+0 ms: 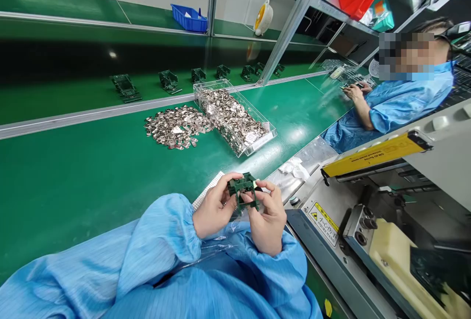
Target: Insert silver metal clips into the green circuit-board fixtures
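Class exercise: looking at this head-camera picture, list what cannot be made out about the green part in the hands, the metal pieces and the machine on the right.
Head view:
- Much of the green fixture: covered by the fingers of the left hand and right hand.
- Shape of each small metal piece in the clear tray: too small.
- Small print on the yellow warning label: too small.
- Lower end of the machine: cut off by the frame edge.
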A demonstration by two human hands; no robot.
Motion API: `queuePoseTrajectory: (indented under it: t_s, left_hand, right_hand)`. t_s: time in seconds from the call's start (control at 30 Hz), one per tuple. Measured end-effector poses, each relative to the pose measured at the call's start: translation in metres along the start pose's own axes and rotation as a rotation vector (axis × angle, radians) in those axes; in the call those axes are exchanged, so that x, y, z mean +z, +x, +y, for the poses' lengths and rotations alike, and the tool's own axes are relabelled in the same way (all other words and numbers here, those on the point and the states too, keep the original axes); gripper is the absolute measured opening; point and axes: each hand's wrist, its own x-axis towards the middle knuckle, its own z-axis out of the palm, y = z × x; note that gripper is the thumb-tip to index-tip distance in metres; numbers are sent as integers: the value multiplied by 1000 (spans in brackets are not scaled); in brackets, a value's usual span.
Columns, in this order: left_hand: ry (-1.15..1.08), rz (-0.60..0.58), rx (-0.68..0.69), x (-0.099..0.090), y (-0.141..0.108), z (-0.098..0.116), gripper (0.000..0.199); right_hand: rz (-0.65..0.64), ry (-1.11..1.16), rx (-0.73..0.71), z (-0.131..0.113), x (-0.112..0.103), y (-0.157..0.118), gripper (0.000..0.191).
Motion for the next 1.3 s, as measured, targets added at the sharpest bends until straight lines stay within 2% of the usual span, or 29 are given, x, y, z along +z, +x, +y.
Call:
queuePoseTrajectory:
  t_s: [0.13, 0.23, 0.37, 0.47, 0.53, 0.6, 0.67, 0.73, 0.8, 0.87, 0.93, 0.97, 1.03, 1.07, 1.1, 1.13, 1.2, 1.27, 1.3]
  left_hand:
    - [52, -41, 9, -1, -3, 1, 36]
    - [78, -73, 30, -1, -5, -1, 38]
    - [80, -84, 22, -1, -6, -4, 41]
    - [53, -127, 7, -3, -5, 1, 40]
    - [43, -159, -12, -4, -4, 9, 38]
    - [73, -185, -37, -3, -3, 22, 36]
    - [149, -258, -40, 1, -2, 39, 38]
    - [224, -394, -6, 10, 2, 58, 42]
    - [230, -593, 43, 23, 12, 76, 48]
    - [165, -815, 78, 44, 31, 90, 54]
    - [130, -964, 135, 76, 54, 98, 57]
    - [146, -983, 194, 96, 65, 99, 55]
    - [206, -944, 363, 146, 82, 98, 50]
    - [228, -915, 445, 173, 87, 96, 50]
    - [242, -894, 508, 200, 90, 94, 54]
    - [253, -885, 535, 226, 91, 91, 61]
    - [283, -900, 494, 270, 92, 88, 76]
    - [276, -906, 415, 297, 94, 87, 79]
    - [240, -888, 387, 301, 95, 88, 77]
  right_hand:
    - [-33, -63, 6, -6, -2, -2, 5]
    - [-22, -33, 74, -6, -1, -5, 8]
    - [-2, 255, 278, -1, 4, -8, 22]
    - [-34, 483, 407, 3, -1, -7, 28]
    - [-107, 529, 364, 4, -14, -6, 30]
    - [-207, 478, 244, 4, -33, -8, 49]
    - [-301, 383, 119, 2, -54, -13, 69]
    - [-309, 306, 42, -2, -76, -23, 74]
    - [-215, 275, 11, -6, -102, -36, 68]
    - [-41, 228, 20, -10, -133, -52, 63]
    - [224, 124, 64, -12, -169, -69, 63]
    - [414, 57, 83, -13, -188, -77, 62]
    - [815, -82, 108, -13, -224, -92, 56]
    - [973, -139, 110, -12, -240, -99, 52]
    - [1078, -180, 114, -10, -254, -105, 50]
    - [1124, -208, 129, -7, -265, -110, 48]
    - [1109, -230, 186, -2, -281, -117, 51]
    - [1033, -228, 228, 5, -291, -116, 59]
    - [982, -234, 230, 8, -294, -112, 63]
